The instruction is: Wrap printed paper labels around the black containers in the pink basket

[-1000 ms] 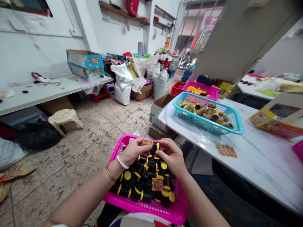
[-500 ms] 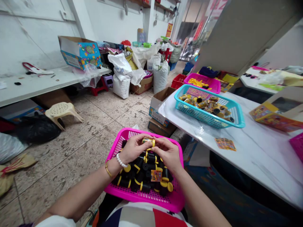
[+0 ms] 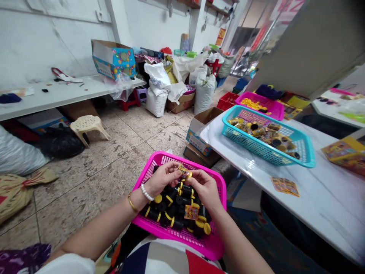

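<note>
Between my two hands, above the pink basket [image 3: 221, 213], is a small canister [image 3: 184, 172] with a colourful printed wrap and a yellow end. My left hand [image 3: 162, 179] pinches its left side with thumb and fingers. The fingers of my right hand [image 3: 204, 187] close on its right, yellow end. Below them the basket holds many black canisters [image 3: 178, 222] with yellow lids. An orange printed sticker sheet [image 3: 191, 212] lies on top of these canisters.
On the white table [image 3: 251, 171] at right stand a turquoise basket [image 3: 268, 150] of wrapped canisters, a pink basket [image 3: 278, 108] with yellow pieces, and several printed sheets [image 3: 285, 186]. Cardboard boxes [image 3: 199, 133] stand beside the table. A cream stool [image 3: 89, 123] is at left.
The canister has tilted between my fingers, showing more of its printed side. My view has turned left, so the surroundings appear further right.
</note>
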`<state>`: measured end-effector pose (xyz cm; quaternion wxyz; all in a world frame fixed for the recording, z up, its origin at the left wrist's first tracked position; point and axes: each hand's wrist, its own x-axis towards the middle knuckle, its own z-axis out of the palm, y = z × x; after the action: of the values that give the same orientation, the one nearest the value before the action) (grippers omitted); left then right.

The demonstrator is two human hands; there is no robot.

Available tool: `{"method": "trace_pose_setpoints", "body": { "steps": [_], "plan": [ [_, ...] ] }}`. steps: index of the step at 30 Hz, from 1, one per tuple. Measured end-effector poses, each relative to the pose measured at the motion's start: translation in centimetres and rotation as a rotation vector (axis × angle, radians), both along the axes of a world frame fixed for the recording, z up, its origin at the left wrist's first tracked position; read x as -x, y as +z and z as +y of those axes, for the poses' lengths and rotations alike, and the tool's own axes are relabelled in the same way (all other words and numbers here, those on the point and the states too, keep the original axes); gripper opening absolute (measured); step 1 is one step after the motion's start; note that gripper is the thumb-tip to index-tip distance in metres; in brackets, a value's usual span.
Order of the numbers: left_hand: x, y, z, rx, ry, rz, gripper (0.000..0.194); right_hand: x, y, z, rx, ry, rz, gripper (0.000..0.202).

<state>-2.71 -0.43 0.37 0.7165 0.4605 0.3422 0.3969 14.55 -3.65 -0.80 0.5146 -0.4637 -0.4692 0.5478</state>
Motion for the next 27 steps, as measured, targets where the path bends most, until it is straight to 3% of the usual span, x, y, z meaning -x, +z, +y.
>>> {"method": "trace_pose_setpoints", "body": {
  "steps": [5, 10, 14, 17, 22, 27],
  "plan": [
    [0.3, -0.5, -0.6, 0.156, -0.026, -0.037, 0.037, -0.3, 0.2, -0.1, -0.138, 0.156, -0.039, 0.04],
    [0.2, -0.6, -0.7, 0.317, -0.077, -0.126, 0.039, -0.2, 0.2, 0.0, -0.374, 0.06, -0.189, 0.011],
    [0.3, -1.1, -1.0, 0.33, -0.085, -0.074, 0.04, -0.3, -0.1, -0.2, -0.328, 0.078, -0.14, 0.014],
    [0.1, -1.3, -1.1, 0.322, -0.064, -0.043, 0.041, -0.5, -0.4, -0.3, -0.353, 0.118, -0.236, 0.014],
    [-0.2, -1.3, -1.1, 0.346, -0.06, -0.002, 0.041, -0.3, -1.1, -0.6, -0.347, 0.022, -0.228, 0.007],
    [-0.4, -1.9, -1.2, 0.344, 0.019, 0.005, 0.039, 0.1, -1.8, -1.5, -0.248, -0.114, -0.284, 0.033]
  ]
}}
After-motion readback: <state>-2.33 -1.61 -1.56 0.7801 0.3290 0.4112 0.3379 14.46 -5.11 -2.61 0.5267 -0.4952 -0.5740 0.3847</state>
